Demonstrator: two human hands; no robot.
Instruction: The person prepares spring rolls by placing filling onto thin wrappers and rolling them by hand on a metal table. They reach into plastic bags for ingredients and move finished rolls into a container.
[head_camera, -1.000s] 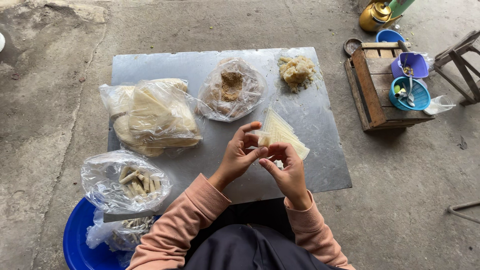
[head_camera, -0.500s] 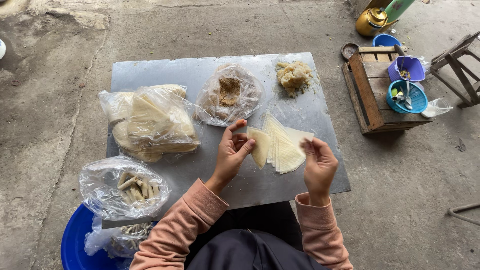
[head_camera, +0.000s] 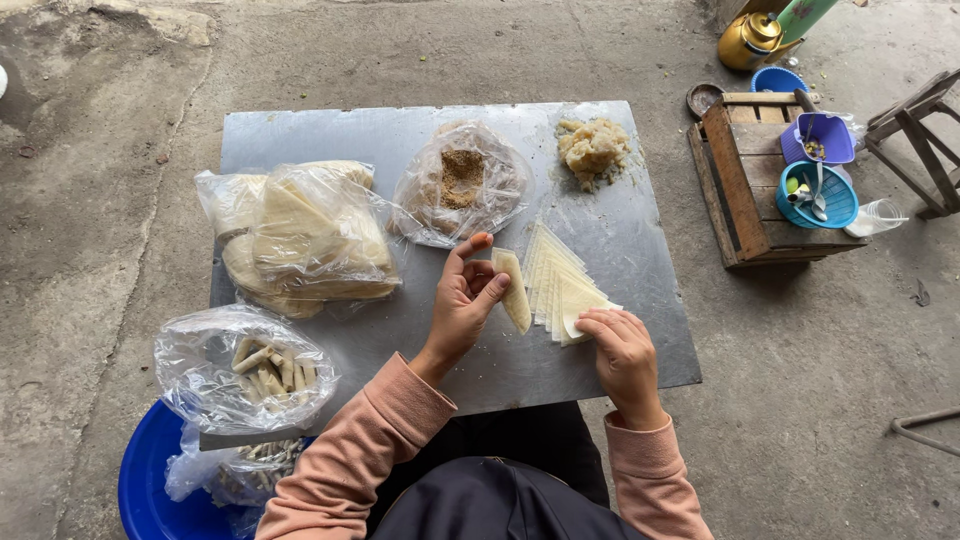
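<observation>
Two bare hands work over a grey metal sheet (head_camera: 400, 140) that lies on the concrete floor and serves as the table. The left hand (head_camera: 462, 300) pinches a pale rolled wrapper (head_camera: 514, 290) between thumb and fingertips, holding it up just left of the fanned stack of pastry wrappers (head_camera: 556, 282). The right hand (head_camera: 622, 350) rests with its fingers pressed down on the near corner of that stack, its grip flat and holding nothing.

Beyond the stack, toward the far edge of the sheet, sits a loose mound of pale filling (head_camera: 592, 148), and left of the mound a clear bag of brownish crumbly filling (head_camera: 462, 182). Farther left of the stack lies a large plastic bag of wrappers (head_camera: 300, 235). Near and left of it, a clear bag of finished rolls (head_camera: 250, 370) sits over a blue basin (head_camera: 150, 490) at the sheet's corner.

Right of the stack, off the sheet, a wooden crate (head_camera: 745, 180) carries a purple basket (head_camera: 822, 135) and a blue bowl (head_camera: 818, 200); a brass kettle (head_camera: 752, 38) stands behind the crate.
</observation>
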